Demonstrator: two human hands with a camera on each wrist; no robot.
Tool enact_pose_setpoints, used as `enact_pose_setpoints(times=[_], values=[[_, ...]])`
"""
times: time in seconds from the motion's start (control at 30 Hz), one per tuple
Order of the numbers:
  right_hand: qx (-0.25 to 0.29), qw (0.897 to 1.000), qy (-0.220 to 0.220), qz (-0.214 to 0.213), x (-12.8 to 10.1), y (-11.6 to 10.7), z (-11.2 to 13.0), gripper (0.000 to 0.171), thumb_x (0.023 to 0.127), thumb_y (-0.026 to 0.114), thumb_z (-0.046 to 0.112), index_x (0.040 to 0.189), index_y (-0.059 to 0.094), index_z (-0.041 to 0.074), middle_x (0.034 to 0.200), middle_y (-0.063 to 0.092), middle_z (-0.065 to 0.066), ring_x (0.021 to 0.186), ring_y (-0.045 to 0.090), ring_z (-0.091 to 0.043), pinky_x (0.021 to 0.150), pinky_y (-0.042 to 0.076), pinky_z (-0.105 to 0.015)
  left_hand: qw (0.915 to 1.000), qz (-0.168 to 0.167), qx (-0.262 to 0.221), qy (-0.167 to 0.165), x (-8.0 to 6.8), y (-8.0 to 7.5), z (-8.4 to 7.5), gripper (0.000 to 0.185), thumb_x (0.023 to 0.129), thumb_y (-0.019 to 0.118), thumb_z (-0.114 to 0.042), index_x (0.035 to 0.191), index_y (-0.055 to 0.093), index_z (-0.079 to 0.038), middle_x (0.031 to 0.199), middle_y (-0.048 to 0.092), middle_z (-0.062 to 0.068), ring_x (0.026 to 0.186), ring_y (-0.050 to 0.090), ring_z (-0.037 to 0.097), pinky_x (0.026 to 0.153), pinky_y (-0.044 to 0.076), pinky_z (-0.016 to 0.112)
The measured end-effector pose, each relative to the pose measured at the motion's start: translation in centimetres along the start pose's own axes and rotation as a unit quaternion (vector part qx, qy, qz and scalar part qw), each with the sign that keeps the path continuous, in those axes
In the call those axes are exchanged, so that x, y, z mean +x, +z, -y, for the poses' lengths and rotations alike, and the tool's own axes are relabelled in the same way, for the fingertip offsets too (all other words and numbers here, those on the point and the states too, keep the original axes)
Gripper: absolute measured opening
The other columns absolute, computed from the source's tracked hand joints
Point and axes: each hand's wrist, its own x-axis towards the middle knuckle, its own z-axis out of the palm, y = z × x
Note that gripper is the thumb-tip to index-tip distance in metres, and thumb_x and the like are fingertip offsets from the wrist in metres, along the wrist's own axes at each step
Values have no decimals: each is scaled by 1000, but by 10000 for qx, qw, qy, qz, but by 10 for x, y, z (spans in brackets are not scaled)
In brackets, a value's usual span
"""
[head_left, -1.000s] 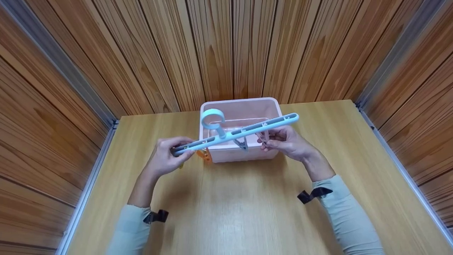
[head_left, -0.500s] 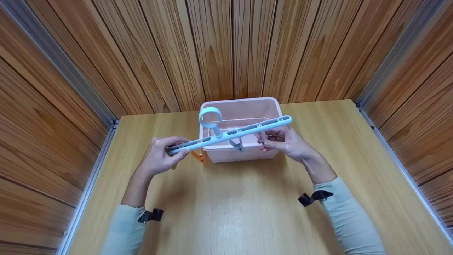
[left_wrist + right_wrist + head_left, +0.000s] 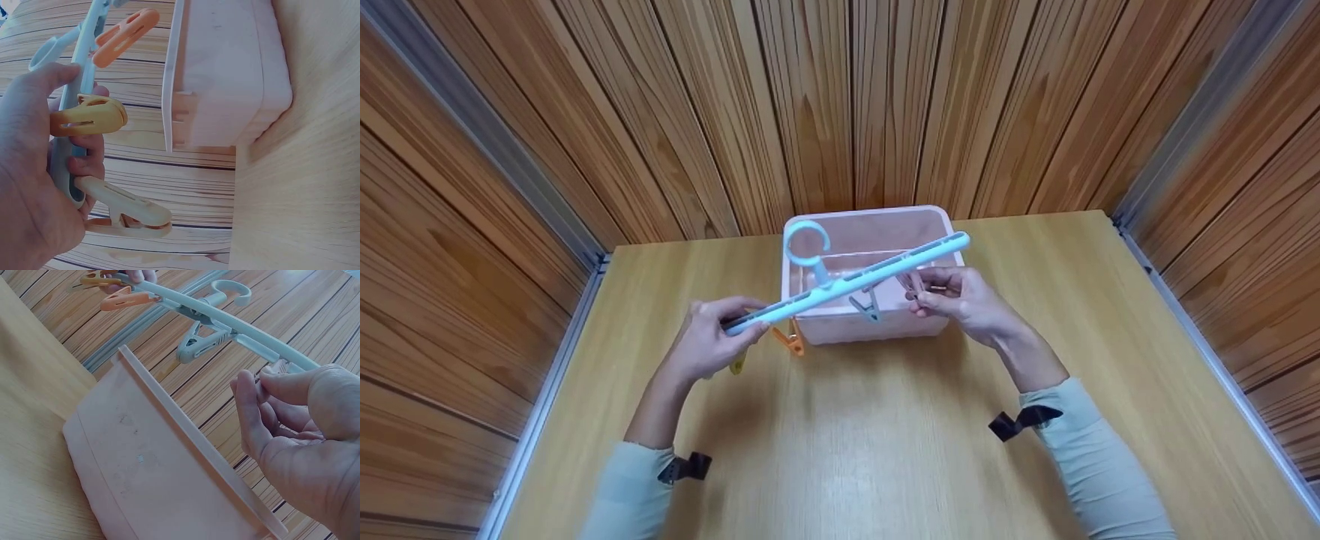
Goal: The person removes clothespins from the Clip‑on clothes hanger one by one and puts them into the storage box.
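A light blue plastic hanger (image 3: 855,283) with a round hook slants over the front of the pink bin, its right end higher. My left hand (image 3: 706,339) grips the bar's left end, thumb along the near side. With thumb and fingertips, my right hand (image 3: 966,306) pinches a pink clothespin (image 3: 916,283) right under the bar's right half; the fingers hide much of it. Several clothespins hang from the bar: light blue (image 3: 202,343) near the middle, orange (image 3: 126,37) left of it, then yellow (image 3: 95,117) and cream (image 3: 132,205) by my left hand.
The pink bin (image 3: 877,330) stands on the wooden table (image 3: 840,450) near the back wall (image 3: 855,112). Wood-panelled walls with metal edge strips close in the left and right sides. Each forearm wears a black strap with a small camera (image 3: 1006,426).
The hanger has shifted slightly left and tilted more steeply. Its bar has also rolled, and the clothespins swing below it. My right hand keeps its pinch, nearly in place.
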Motion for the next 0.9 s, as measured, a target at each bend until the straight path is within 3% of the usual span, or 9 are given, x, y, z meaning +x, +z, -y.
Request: enact_pose_setpoints(times=[0.13,0.23,0.4,0.53,0.77,0.9], values=[[19,9999,97,-60,1,2,-2,45,113,62,1,156,56,-11,113,76,-1,97,78,-11,92,68,-24,9995,-71,213,209,-1,-4,-2,21,103,83,-20,120,85,-9,86,79,7,71,60,11,64,45,21],[32,9999,-76,90,1,1,-3,39,111,65,1,149,62,-10,113,77,-1,96,78,-11,91,68,-25,9982,-151,387,431,-2,-9,-3,21,101,84,-18,119,85,-8,83,78,6,67,58,7,60,42,20],[289,9934,-676,879,1,-2,-3,20,108,66,-4,125,74,4,109,77,0,93,79,-10,89,69,-27,9975,-59,374,597,-4,-17,-4,21,101,84,-17,120,85,-8,85,79,6,64,59,5,58,44,19],[698,9815,-825,1579,3,-5,-4,24,108,62,-7,115,76,12,111,75,0,95,79,-10,91,69,-28,9980,91,294,561,-5,-20,-5,20,102,82,-18,120,85,-9,89,81,6,70,61,6,62,48,20],[1207,9654,-772,2177,3,-8,-10,40,111,54,-10,138,74,12,122,81,-3,106,84,-15,97,69,-32,9979,342,201,510,-4,-17,-3,21,103,81,-21,121,85,-10,93,83,6,74,64,8,66,49,21],[1266,9584,-825,2422,2,-8,-11,42,112,54,-9,144,71,12,128,82,-4,111,84,-16,98,68,-32,9979,430,160,449,-4,-15,-1,22,103,81,-22,122,85,-10,95,84,6,77,65,10,69,50,22]])
